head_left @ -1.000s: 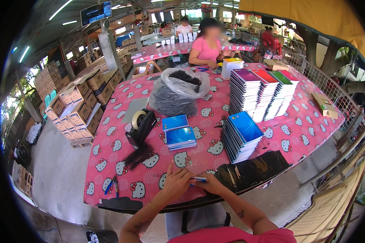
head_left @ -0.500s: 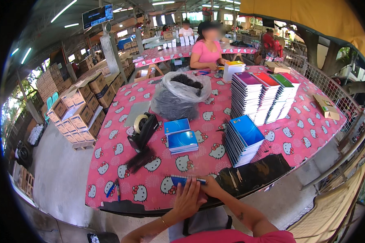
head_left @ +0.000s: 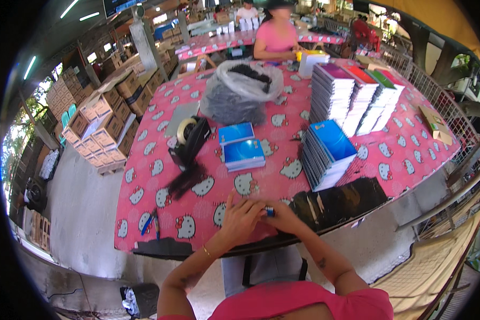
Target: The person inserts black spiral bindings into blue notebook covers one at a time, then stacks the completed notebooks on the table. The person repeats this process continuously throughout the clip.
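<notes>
Close to the table's near edge, both my hands are closed on a blue spiral notebook, of which only a small blue piece shows. My left hand lies across it with one finger raised and the others bent toward the right. My right hand grips its right end, the fingertips partly hidden. Beyond my hands lie two low piles of blue notebooks. To the right rises a taller stack of blue spiral notebooks. Blurred black coils lie at the left, with blue-handled pliers nearer me.
A black tape dispenser stands at the left, near a clear bag of black coils. Tall stacks of purple, red and green notebooks stand at the right. Across the table works a person in pink. Cartons are piled on the left floor.
The view has tilted down. My hands have closed in over the notebook, which showed its coil edge and blue cover before and is now mostly covered.
</notes>
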A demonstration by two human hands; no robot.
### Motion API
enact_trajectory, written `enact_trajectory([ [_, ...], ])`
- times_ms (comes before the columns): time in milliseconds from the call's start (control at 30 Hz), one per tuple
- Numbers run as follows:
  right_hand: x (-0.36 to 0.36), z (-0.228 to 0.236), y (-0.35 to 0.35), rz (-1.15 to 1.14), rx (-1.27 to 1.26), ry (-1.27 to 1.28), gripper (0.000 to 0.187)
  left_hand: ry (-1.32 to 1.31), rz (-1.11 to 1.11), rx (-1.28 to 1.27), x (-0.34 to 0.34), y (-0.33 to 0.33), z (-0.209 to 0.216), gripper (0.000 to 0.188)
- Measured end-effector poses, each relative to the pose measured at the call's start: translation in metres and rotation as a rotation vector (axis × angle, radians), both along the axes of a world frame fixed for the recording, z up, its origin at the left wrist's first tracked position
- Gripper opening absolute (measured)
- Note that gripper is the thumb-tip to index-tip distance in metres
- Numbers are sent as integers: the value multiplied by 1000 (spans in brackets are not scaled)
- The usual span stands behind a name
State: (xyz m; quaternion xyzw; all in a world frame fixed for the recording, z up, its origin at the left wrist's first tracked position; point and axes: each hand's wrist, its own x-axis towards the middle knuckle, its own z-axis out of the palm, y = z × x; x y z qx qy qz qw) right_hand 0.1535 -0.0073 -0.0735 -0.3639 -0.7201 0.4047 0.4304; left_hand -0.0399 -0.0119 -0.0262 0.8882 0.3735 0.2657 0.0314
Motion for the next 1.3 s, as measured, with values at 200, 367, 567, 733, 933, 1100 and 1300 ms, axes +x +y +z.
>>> enact_trajectory([
  [200, 14, 19, -18, -166, -84, -44, 33, -60, -2, 47, 0, 9, 3, 21],
  [367, 13, 7, -18, -181, -131, 58, 23, -103, -40, 2, 6, 10, 2, 19],
  [567, 18, 19, -18, -164, -92, 63, 25, -109, 4, 13, 6, 13, -3, 16],
  [733, 39, 12, -6, -97, -261, 213, 21, -152, -20, 20, 9, 9, -5, 17],
  [933, 51, 17, 10, 22, -133, -31, 15, -178, -35, -4, 8, 11, -6, 20],
  [1100, 45, 31, 13, 101, 60, -103, 15, -117, -56, -8, 2, 7, 1, 24],
  [1300, 24, 22, 2, -174, 115, -37, 15, -73, -64, 21, 8, -3, 9, 22],
])
